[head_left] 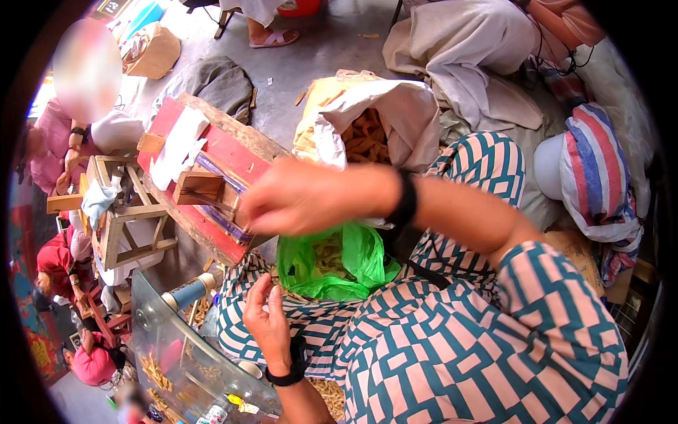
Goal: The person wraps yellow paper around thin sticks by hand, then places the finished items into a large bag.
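Note:
My right hand [296,199], blurred by motion, reaches over the near end of a red-topped wooden bench [246,151]. Its fingertips are bunched beside a small wooden fixture with a box-like block [198,188] and purple strips [222,225]. Whether they pinch anything is too blurred to tell. A white cloth or paper [180,143] lies across the bench's far part. My left hand [267,315] is raised near my knee, fingers slightly apart, with nothing visible in it. Between my legs sits an open green plastic bag [365,259] with pale pieces inside, partly hidden under my right arm.
Beyond the bag stands an open white sack [410,122] holding brownish strips. A glass tabletop [196,360] with pale dried-looking strips lies at lower left. An overturned wooden stool [137,214] is past the bench. Several people sit around. A striped bag [598,164] is at right.

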{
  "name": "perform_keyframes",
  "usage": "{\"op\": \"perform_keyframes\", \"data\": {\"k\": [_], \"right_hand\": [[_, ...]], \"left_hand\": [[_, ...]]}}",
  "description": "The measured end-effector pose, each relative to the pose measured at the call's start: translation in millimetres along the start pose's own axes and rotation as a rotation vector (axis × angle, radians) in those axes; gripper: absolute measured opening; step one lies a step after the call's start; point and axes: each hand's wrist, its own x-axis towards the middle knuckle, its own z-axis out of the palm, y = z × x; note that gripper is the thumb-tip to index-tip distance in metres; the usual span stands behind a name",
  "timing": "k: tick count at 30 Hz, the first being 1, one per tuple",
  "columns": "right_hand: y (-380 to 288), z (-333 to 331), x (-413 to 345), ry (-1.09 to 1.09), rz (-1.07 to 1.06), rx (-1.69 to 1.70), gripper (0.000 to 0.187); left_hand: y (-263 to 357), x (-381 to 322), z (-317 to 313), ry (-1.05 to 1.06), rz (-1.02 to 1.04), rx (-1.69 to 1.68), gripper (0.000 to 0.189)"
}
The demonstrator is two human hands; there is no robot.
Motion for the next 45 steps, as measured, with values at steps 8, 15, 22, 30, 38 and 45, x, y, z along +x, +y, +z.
{"op": "perform_keyframes", "data": {"k": [8, 15, 22, 30, 38, 45], "right_hand": [[120.9, -104.3, -74.8, -0.359, 0.972, -0.981, 0.025], [255.3, -17.6, -127.3, -0.162, 0.785, -0.869, 0.049], [227.7, 32.0, -134.5, -0.111, 1.041, -0.560, 0.053], [262.3, 46.7, -135.5, -0.130, 0.911, -0.631, 0.042], [221.8, 41.7, -121.8, 0.086, 0.431, -1.774, 0.037], [235.4, 3.2, -103.4, -0.059, 0.538, -0.768, 0.032]], "left_hand": [[5.4, 7.6, 21.4, -0.104, -0.041, -0.054, 0.024], [24.1, 2.0, 19.5, -0.157, -0.033, 0.070, 0.024], [11.8, -9.0, 12.7, -0.202, -0.161, 0.101, 0.023], [30.6, -6.2, 24.5, -0.243, -0.181, 0.092, 0.022], [48.1, -13.5, 17.3, -0.331, -0.067, 0.222, 0.026], [44.3, -16.8, 15.4, -0.357, -0.004, 0.264, 0.025]]}}
